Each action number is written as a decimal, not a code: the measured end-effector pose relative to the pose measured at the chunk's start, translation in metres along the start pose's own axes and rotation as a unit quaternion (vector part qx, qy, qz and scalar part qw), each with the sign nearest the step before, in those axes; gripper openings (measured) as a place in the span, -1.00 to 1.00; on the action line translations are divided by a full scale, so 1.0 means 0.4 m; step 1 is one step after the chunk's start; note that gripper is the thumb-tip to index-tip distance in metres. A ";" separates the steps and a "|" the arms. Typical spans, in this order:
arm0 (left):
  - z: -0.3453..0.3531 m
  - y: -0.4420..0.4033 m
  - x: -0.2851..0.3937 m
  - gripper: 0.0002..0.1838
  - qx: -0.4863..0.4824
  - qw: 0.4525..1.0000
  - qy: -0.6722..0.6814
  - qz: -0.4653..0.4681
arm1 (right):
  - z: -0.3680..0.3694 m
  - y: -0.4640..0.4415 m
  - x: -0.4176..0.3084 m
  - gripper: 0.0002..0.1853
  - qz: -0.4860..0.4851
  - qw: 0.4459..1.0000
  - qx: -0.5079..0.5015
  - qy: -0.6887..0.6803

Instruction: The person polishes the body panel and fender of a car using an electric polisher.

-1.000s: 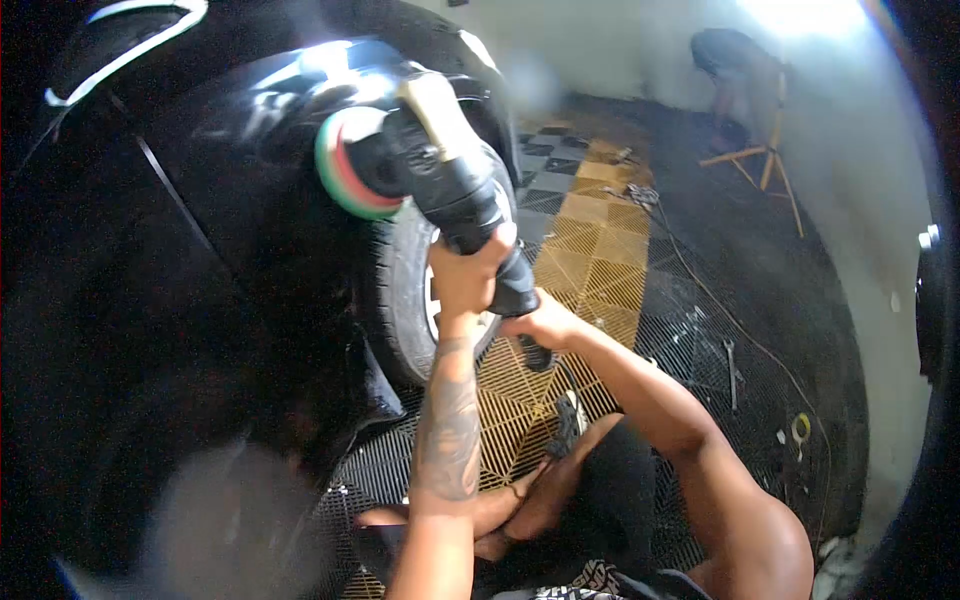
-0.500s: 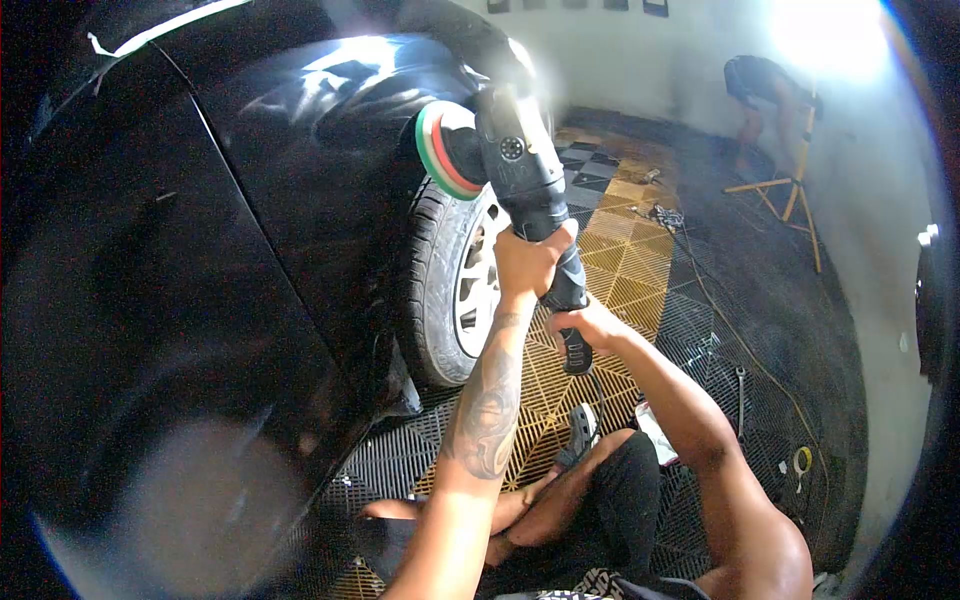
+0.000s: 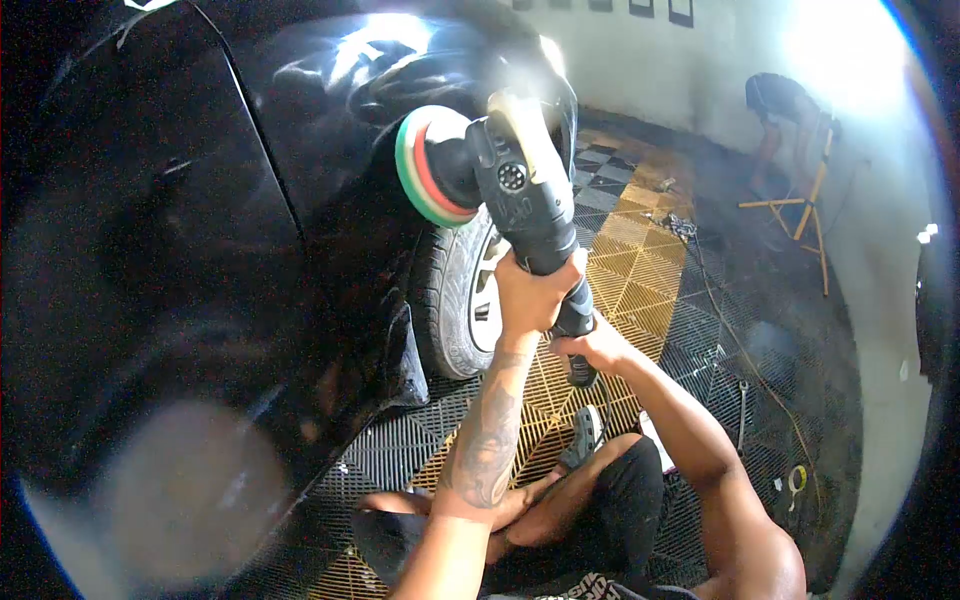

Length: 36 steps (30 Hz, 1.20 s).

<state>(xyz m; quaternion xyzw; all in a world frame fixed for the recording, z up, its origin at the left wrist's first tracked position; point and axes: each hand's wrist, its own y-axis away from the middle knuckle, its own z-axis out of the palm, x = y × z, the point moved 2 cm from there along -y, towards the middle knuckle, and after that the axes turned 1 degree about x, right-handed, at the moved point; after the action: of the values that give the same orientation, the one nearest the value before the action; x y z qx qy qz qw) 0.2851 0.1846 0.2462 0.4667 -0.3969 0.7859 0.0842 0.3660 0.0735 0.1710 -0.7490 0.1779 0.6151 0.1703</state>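
Observation:
A black electric car polisher [image 3: 540, 215] with a pale cover on its head slants across the middle of the head view. Its round pad [image 3: 408, 170], layered green, white and red, faces the dark car's fender [image 3: 345, 165] above the wheel. Whether the pad touches the paint, I cannot tell. My left hand [image 3: 535, 297] is wrapped round the polisher's barrel. Lower down, my right hand [image 3: 598, 345] grips the rear handle. Just left of my hands is the grey tire [image 3: 450, 315] with its white rim, partly hidden by the polisher and my left hand.
Grid floor tiles [image 3: 630, 275] in black and yellow lie under the car. A cable [image 3: 735, 335] runs along the right side. Farther back, a person [image 3: 780, 110] bends beside a yellow tripod [image 3: 815, 190] near a bright light. A roll of tape [image 3: 797, 478] and a wrench [image 3: 743, 412] lie at right.
The polisher and both hands sit slightly lower in view, and the pad looks larger and farther left. The whole scene has shifted a little. Both hands keep their hold.

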 end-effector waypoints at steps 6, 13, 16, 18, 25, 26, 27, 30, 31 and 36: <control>0.027 -0.077 -0.036 -0.68 -0.063 0.996 -0.043 -0.054 | -0.032 -0.048 0.013 -0.75 -0.020 0.997 0.014 -0.072; -0.003 -0.046 0.002 -0.63 -0.038 0.999 0.027 -0.007 | 0.005 -0.019 -0.041 -0.76 -0.027 1.000 0.005 -0.001; -0.029 -0.022 0.008 -0.62 -0.038 0.999 0.025 0.016 | 0.023 -0.015 -0.007 -0.68 -0.020 1.000 -0.003 0.008; -0.046 -0.011 0.022 -0.62 -0.040 0.999 0.027 0.008 | 0.046 -0.013 0.006 -0.60 -0.006 1.000 0.016 -0.006; -0.088 0.003 0.001 -0.59 -0.059 0.998 -0.003 0.011 | 0.085 -0.031 0.065 -0.55 0.012 1.000 0.004 -0.029; -0.090 0.004 0.001 -0.58 -0.058 0.998 -0.001 0.015 | 0.088 -0.031 0.069 -0.55 0.020 1.000 -0.001 -0.020; -0.092 0.008 0.000 -0.58 -0.059 0.998 0.001 0.015 | 0.095 -0.028 0.068 -0.53 0.010 1.000 -0.001 -0.029; -0.105 0.024 0.007 -0.58 -0.045 0.999 -0.015 0.017 | 0.107 -0.023 0.076 -0.52 -0.016 1.000 0.008 -0.022; -0.109 0.028 0.009 -0.59 -0.057 0.998 -0.020 0.003 | 0.110 -0.020 0.073 -0.48 -0.020 1.000 0.002 -0.023; -0.118 0.042 0.012 -0.60 -0.076 0.997 -0.020 -0.013 | 0.114 -0.017 0.079 -0.42 -0.023 1.000 0.008 0.019</control>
<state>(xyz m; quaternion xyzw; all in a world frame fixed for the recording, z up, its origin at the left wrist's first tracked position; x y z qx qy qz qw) 0.2425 0.2055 0.2292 0.4796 -0.4505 0.7431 0.1217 0.3356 0.0991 0.1317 -0.7630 0.1687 0.5951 0.1875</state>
